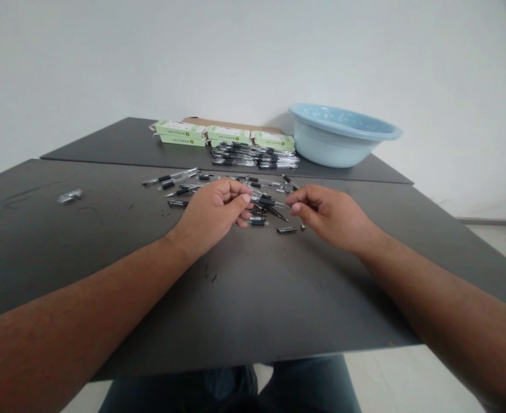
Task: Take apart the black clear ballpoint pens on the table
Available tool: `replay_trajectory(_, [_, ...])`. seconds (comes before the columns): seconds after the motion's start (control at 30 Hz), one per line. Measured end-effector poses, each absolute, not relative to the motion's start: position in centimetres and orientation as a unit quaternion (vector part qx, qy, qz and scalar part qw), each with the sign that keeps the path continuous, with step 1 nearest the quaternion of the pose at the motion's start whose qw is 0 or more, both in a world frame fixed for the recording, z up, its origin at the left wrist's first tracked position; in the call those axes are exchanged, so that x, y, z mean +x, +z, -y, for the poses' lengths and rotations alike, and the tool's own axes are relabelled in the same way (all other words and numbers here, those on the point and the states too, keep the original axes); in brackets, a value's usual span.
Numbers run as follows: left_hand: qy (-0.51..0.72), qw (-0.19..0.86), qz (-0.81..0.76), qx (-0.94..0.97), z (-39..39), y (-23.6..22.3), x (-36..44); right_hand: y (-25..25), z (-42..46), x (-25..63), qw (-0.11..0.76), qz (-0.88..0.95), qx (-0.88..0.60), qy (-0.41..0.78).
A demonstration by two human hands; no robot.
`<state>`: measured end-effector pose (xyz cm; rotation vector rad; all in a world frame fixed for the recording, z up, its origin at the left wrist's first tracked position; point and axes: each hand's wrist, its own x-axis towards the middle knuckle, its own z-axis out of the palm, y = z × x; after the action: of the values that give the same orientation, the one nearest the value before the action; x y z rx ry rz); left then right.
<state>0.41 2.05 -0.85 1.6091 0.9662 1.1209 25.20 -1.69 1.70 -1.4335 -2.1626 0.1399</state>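
Both my hands hover over a scatter of loose pens and pen parts (218,182) in the middle of a dark grey table (236,298). My left hand (216,212) is closed in a pinch on one end of a clear pen with a black grip (270,202). My right hand (328,215) pinches the other end of the same pen. Small black caps and tips (287,230) lie on the table just below and between the hands.
A row of assembled pens (255,156) lies in front of three green-and-white boxes (225,135) at the back. A light blue plastic basin (341,133) stands at the back right. A small clear part (69,197) lies alone at the left.
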Motion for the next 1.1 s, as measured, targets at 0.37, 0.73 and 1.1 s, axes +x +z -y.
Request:
replay_trajectory(0.37, [0.426,0.465,-0.376,0.679,-1.9,-1.2,0.4,1.1,1.5,24.8,0.217,0.843,-0.489,0.062])
replay_trajectory(0.73, [0.44,0.491,-0.374,0.652,-1.2,-1.6,0.5,2.8,-4.1,26.8,0.171,0.79,-0.588,-0.014])
replay_trajectory(1.1, [0.435,0.424,-0.366,0.705,-1.1,-2.5,0.2,3.2,-17.9,27.0,0.117,0.745,-0.653,-0.077])
